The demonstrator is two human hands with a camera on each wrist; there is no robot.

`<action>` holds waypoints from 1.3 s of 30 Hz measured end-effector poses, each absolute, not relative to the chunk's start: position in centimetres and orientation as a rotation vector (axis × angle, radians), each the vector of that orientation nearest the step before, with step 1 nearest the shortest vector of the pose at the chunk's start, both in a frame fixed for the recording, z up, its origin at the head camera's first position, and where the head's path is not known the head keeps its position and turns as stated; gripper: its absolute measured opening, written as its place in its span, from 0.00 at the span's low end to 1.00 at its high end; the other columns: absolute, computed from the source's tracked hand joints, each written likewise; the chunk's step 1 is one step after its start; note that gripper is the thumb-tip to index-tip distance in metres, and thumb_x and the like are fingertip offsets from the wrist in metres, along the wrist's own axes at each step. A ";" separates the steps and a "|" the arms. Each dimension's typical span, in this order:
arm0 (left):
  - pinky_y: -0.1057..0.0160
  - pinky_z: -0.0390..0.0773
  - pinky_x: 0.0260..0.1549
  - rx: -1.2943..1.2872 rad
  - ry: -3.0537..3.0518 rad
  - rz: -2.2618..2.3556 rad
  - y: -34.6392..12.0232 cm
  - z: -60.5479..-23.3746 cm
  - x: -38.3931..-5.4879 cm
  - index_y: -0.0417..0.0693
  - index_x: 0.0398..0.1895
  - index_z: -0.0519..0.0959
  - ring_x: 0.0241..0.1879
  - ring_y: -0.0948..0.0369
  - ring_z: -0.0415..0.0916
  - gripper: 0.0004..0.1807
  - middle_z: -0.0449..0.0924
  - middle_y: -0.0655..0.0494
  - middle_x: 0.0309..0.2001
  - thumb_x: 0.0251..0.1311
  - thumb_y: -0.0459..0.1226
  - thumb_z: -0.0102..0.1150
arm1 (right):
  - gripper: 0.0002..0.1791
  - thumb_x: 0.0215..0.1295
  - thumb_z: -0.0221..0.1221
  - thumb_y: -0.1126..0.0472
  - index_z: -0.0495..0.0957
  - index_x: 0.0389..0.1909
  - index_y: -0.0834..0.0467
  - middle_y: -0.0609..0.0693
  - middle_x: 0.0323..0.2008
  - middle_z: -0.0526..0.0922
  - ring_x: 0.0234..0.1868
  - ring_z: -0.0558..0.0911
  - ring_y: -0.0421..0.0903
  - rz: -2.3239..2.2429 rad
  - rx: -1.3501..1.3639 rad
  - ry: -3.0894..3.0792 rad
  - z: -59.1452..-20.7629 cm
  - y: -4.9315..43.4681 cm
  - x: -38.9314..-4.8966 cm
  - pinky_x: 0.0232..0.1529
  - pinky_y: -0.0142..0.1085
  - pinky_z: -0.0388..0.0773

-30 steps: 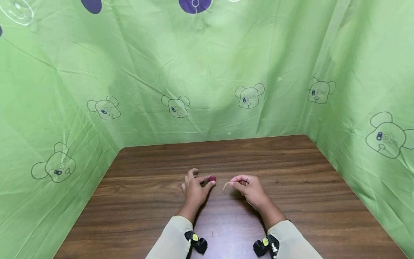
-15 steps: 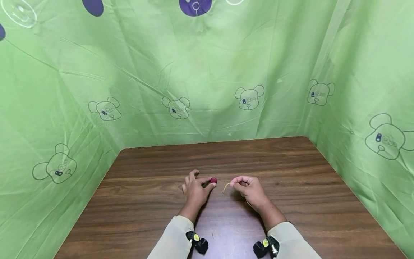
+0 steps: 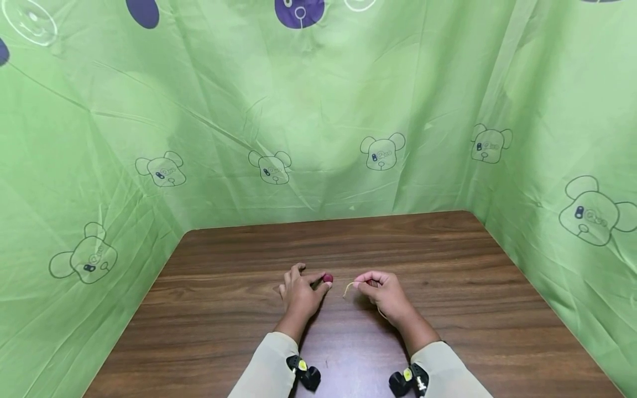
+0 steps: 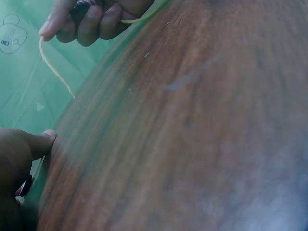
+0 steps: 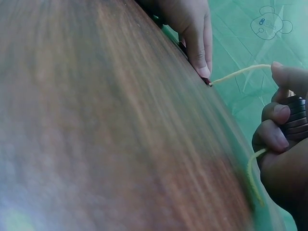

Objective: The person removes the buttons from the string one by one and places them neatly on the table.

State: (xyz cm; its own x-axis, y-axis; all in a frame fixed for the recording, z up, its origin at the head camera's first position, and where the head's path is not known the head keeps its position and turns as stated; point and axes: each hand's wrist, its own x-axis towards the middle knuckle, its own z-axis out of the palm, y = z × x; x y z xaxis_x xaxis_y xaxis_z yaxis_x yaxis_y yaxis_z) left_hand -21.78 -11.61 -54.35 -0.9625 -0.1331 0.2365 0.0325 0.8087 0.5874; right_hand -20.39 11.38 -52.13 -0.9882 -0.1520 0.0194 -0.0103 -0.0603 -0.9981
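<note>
My left hand (image 3: 301, 293) pinches a small, round, dark red bead (image 3: 328, 278) between thumb and index finger, low over the table; its other fingers spread out to the left. Across a short gap, my right hand (image 3: 388, 296) pinches a thin yellow string (image 3: 348, 286) near its end, and the free tip droops toward the bead. In the right wrist view the string's tip overlaps the bead's edge. Curled right fingers also enclose a dark ridged stack (image 5: 294, 118), mostly hidden. Another length of the string (image 5: 251, 175) trails out below that hand.
A brown wood-grain table (image 3: 224, 331) lies under both hands. Green curtains (image 3: 318, 110) printed with bear heads stand behind it and along both sides. Each sleeve carries a black wrist camera, the left one (image 3: 311, 378) and the right one (image 3: 400, 382).
</note>
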 end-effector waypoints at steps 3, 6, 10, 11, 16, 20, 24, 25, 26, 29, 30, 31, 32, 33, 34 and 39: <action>0.41 0.66 0.54 0.075 -2.732 -0.886 -11.6 -54.5 -21.8 0.70 0.53 0.93 0.70 0.44 0.68 0.18 0.74 0.47 0.73 0.60 0.56 0.79 | 0.12 0.67 0.69 0.72 0.82 0.45 0.78 0.38 0.21 0.77 0.18 0.64 0.33 -2.225 -0.194 2.058 -52.2 11.4 -20.3 0.21 0.27 0.61; 0.41 0.66 0.54 0.075 -2.731 -0.888 -11.6 -54.4 -21.8 0.70 0.53 0.93 0.70 0.44 0.68 0.18 0.74 0.46 0.73 0.60 0.56 0.79 | 0.16 0.67 0.69 0.72 0.80 0.49 0.80 0.38 0.22 0.77 0.19 0.65 0.34 -2.236 -0.213 2.021 -52.2 11.4 -20.4 0.22 0.27 0.61; 0.40 0.67 0.54 0.085 -2.738 -0.884 -11.6 -54.3 -21.7 0.70 0.54 0.93 0.70 0.44 0.68 0.19 0.74 0.46 0.73 0.60 0.56 0.79 | 0.22 0.68 0.62 0.75 0.76 0.60 0.82 0.40 0.27 0.78 0.22 0.67 0.34 -2.225 -0.236 1.977 -52.2 11.6 -20.3 0.24 0.26 0.63; 0.41 0.67 0.54 0.088 -2.740 -0.881 -11.5 -54.2 -21.7 0.70 0.55 0.93 0.70 0.44 0.68 0.20 0.74 0.47 0.73 0.60 0.57 0.79 | 0.23 0.68 0.60 0.75 0.75 0.62 0.81 0.41 0.30 0.79 0.24 0.68 0.35 -2.215 -0.241 1.970 -52.2 11.6 -20.3 0.25 0.26 0.64; 0.41 0.67 0.55 0.094 -2.728 -0.897 -11.6 -54.1 -21.5 0.69 0.57 0.92 0.70 0.44 0.69 0.22 0.74 0.47 0.73 0.59 0.57 0.80 | 0.29 0.70 0.55 0.75 0.71 0.72 0.76 0.49 0.42 0.85 0.30 0.72 0.36 -2.171 -0.246 1.943 -52.1 11.7 -20.3 0.29 0.27 0.70; 0.41 0.66 0.54 0.086 -2.670 -0.958 -11.6 -54.5 -21.7 0.68 0.58 0.91 0.69 0.45 0.70 0.26 0.75 0.47 0.72 0.56 0.55 0.83 | 0.30 0.76 0.56 0.72 0.67 0.77 0.72 0.46 0.43 0.84 0.33 0.76 0.37 -2.154 -0.223 1.936 -52.0 11.7 -20.5 0.32 0.27 0.74; 0.40 0.65 0.55 0.079 -2.604 -1.039 -11.7 -54.9 -21.8 0.65 0.60 0.91 0.66 0.47 0.72 0.29 0.75 0.48 0.70 0.52 0.52 0.86 | 0.24 0.78 0.57 0.71 0.65 0.69 0.70 0.44 0.45 0.86 0.36 0.80 0.39 -2.151 -0.180 1.921 -51.9 11.6 -20.7 0.35 0.28 0.79; 0.40 0.65 0.55 0.078 -2.591 -1.052 -11.8 -54.9 -21.9 0.65 0.60 0.91 0.65 0.47 0.72 0.29 0.75 0.48 0.70 0.52 0.51 0.86 | 0.21 0.77 0.58 0.71 0.66 0.66 0.71 0.45 0.44 0.87 0.37 0.82 0.39 -2.156 -0.168 1.911 -51.9 11.5 -20.7 0.36 0.28 0.79; 0.40 0.65 0.55 0.077 -2.581 -1.063 -11.8 -54.8 -21.9 0.64 0.61 0.90 0.65 0.47 0.73 0.30 0.75 0.48 0.70 0.51 0.51 0.87 | 0.20 0.77 0.58 0.70 0.67 0.64 0.71 0.45 0.44 0.87 0.37 0.83 0.40 -2.156 -0.161 1.909 -51.8 11.5 -20.6 0.36 0.28 0.80; 0.39 0.65 0.56 0.080 -2.564 -1.094 -11.9 -54.7 -21.8 0.63 0.62 0.90 0.65 0.48 0.73 0.32 0.74 0.48 0.70 0.51 0.49 0.87 | 0.20 0.77 0.60 0.69 0.70 0.63 0.74 0.45 0.42 0.86 0.39 0.86 0.40 -2.156 -0.170 1.913 -51.8 11.6 -20.5 0.37 0.28 0.81; 0.39 0.65 0.56 0.080 -2.556 -1.105 -11.9 -54.7 -21.8 0.63 0.62 0.90 0.65 0.48 0.73 0.32 0.74 0.47 0.71 0.51 0.49 0.87 | 0.21 0.77 0.61 0.69 0.71 0.65 0.74 0.45 0.41 0.85 0.39 0.86 0.40 -2.158 -0.173 1.915 -51.9 11.6 -20.5 0.37 0.28 0.81; 0.39 0.64 0.56 0.077 -2.549 -1.115 -11.9 -54.6 -21.8 0.62 0.63 0.89 0.65 0.48 0.73 0.32 0.74 0.46 0.71 0.51 0.48 0.87 | 0.23 0.77 0.61 0.69 0.71 0.66 0.75 0.45 0.40 0.85 0.40 0.87 0.40 -2.159 -0.185 1.921 -51.8 11.6 -20.5 0.37 0.28 0.81; 0.38 0.64 0.57 0.077 -2.545 -1.123 -11.9 -54.6 -21.7 0.61 0.63 0.89 0.65 0.48 0.73 0.32 0.74 0.46 0.71 0.51 0.48 0.87 | 0.25 0.77 0.61 0.69 0.71 0.68 0.76 0.45 0.40 0.85 0.40 0.87 0.40 -2.159 -0.194 1.924 -51.8 11.7 -20.4 0.37 0.27 0.82; 0.38 0.64 0.57 0.075 -2.538 -1.132 -11.9 -54.6 -21.7 0.60 0.63 0.89 0.65 0.48 0.73 0.32 0.73 0.46 0.71 0.51 0.47 0.87 | 0.26 0.77 0.61 0.69 0.71 0.70 0.76 0.45 0.39 0.85 0.40 0.87 0.40 -2.159 -0.205 1.923 -51.8 11.7 -20.4 0.37 0.27 0.81; 0.38 0.64 0.58 0.074 -2.529 -1.144 -11.9 -54.6 -21.7 0.60 0.62 0.90 0.65 0.47 0.73 0.32 0.74 0.45 0.71 0.51 0.47 0.88 | 0.27 0.76 0.62 0.69 0.70 0.71 0.76 0.45 0.40 0.85 0.40 0.88 0.39 -2.158 -0.217 1.924 -51.8 11.7 -20.4 0.36 0.27 0.81; 0.37 0.64 0.58 0.066 -2.501 -1.170 -11.9 -54.5 -21.4 0.59 0.60 0.91 0.66 0.46 0.73 0.31 0.75 0.43 0.70 0.49 0.44 0.88 | 0.31 0.74 0.64 0.70 0.69 0.75 0.74 0.49 0.46 0.86 0.40 0.88 0.39 -2.147 -0.229 1.920 -51.9 11.8 -20.4 0.35 0.26 0.80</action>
